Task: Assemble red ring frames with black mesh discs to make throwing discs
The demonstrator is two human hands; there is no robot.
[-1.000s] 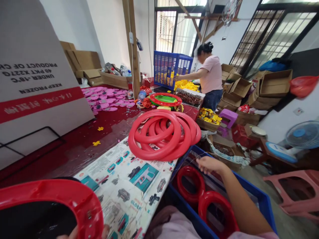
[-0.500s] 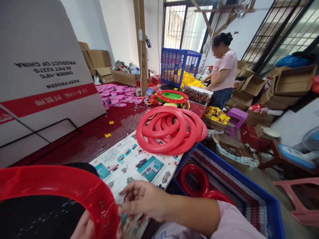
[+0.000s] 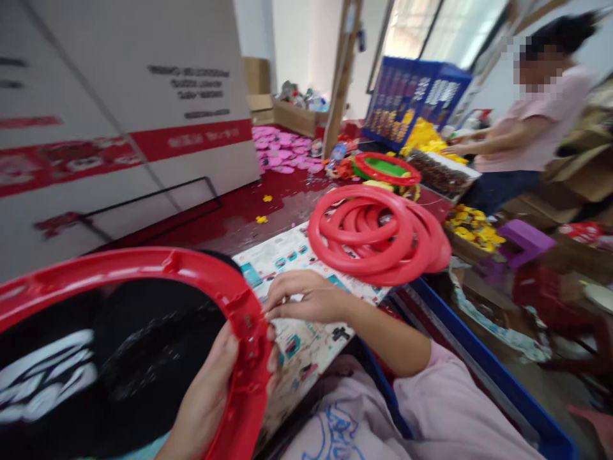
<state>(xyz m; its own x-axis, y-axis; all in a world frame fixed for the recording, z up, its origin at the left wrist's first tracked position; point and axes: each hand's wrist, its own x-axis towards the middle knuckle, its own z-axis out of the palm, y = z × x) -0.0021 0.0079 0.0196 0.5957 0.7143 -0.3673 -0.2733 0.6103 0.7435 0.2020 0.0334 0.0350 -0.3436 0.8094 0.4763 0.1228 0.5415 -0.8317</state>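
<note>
A large red plastic ring (image 3: 249,345) with a hollow, ribbed inner side is tilted up at the lower left. My left hand (image 3: 211,390) grips its right side, thumb on the near face and fingertips showing beyond the outer edge. Beside that edge my right hand (image 3: 306,297) has its fingers pinched together; whatever is between them is too small or hidden to name. Under and behind the ring lies a black surface (image 3: 158,358) with white lettering and small shiny bits on it. A printed cardboard sheet (image 3: 306,358) extends below my right hand.
Several red rings (image 3: 359,262) are piled ahead on the sheet. A blue crate (image 3: 527,409) stands at my right. Behind are pink pieces (image 3: 287,150), a red-rimmed green item (image 3: 385,167) and a blue basket (image 3: 412,96). A co-worker (image 3: 541,121) handles yellow pieces (image 3: 426,139). A large carton (image 3: 191,76) stands left.
The view has swung left and down, so the scene shifts rightward. More of the ring and my left hand shows. My right hand stays by the ring's edge, fingers pinched.
</note>
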